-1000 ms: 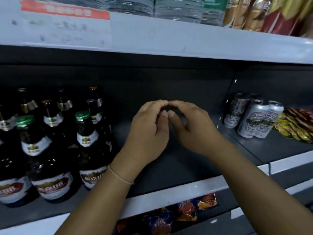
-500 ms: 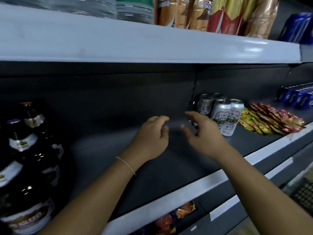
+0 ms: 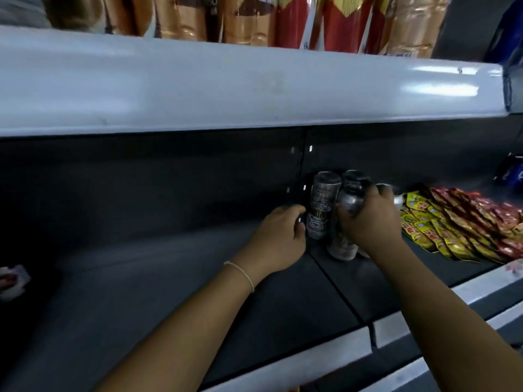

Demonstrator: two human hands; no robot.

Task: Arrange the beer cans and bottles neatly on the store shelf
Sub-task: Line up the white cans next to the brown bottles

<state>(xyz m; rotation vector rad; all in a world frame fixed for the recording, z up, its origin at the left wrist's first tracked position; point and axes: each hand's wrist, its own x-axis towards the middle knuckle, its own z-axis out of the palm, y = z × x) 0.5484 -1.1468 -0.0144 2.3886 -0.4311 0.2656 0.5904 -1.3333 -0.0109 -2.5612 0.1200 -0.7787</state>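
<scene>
On dark shelf [image 3: 175,281], both hands grip cans: L [image 3: 278,239], R [image 3: 370,219].

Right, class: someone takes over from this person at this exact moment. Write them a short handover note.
Right hand: wrapped round a front beer can, with other cans close against it.
Left hand: fingers curled at the left-hand can; whether it grips is unclear.
Cans stand clustered at the shelf back, beside the snack packets.
Done: hands are at the cans.
Left: line them up neatly. No bottles in view now.
</scene>
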